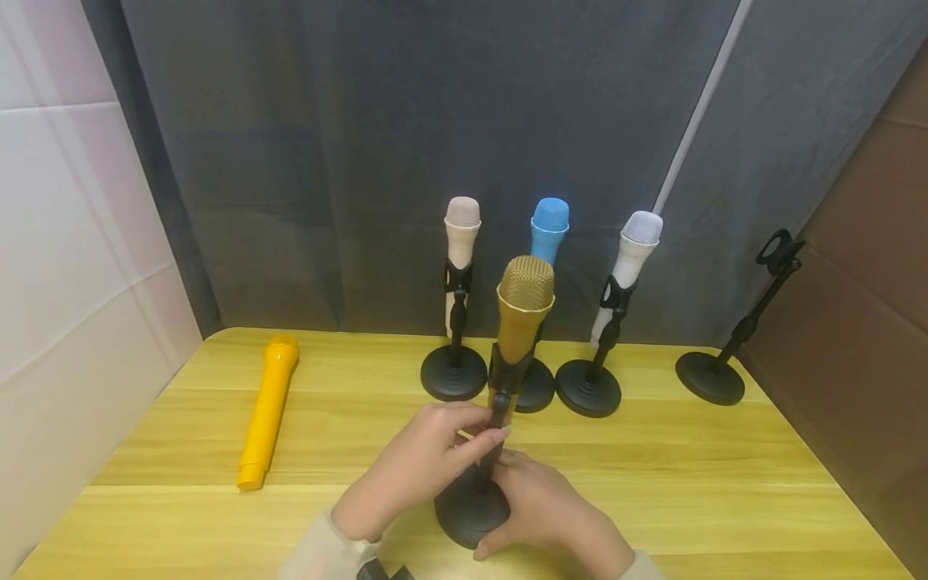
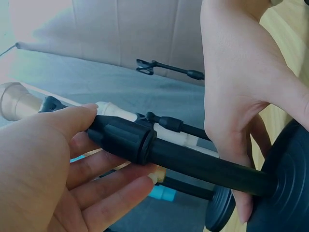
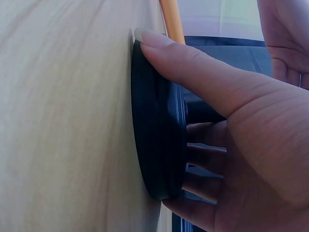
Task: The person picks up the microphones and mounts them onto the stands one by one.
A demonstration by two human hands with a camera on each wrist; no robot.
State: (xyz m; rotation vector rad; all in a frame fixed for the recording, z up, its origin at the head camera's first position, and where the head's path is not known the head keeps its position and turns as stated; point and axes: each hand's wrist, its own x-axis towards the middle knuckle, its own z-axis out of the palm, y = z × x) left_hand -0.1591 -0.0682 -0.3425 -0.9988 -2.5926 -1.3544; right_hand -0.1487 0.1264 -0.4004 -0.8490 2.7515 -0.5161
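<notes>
A gold microphone (image 1: 525,290) sits in the clip of a black desktop microphone stand (image 1: 471,511), at the front middle of the table. My left hand (image 1: 438,443) holds the stand's upper pole, its thumb on the black collar (image 2: 123,137) and its fingers curled behind. Lower down, my right hand (image 1: 540,499) grips the round base (image 3: 157,125) from the right. In the right wrist view the thumb lies over the base's near rim, the other fingers round its far side. The base is at the tabletop, close against the wood.
Behind stand a beige microphone (image 1: 462,234), a blue microphone (image 1: 550,225) partly hidden by the gold one, and a white microphone (image 1: 634,254), all on black stands. An unoccupied stand (image 1: 747,326) is at far right. A yellow microphone (image 1: 268,411) lies on the table's left.
</notes>
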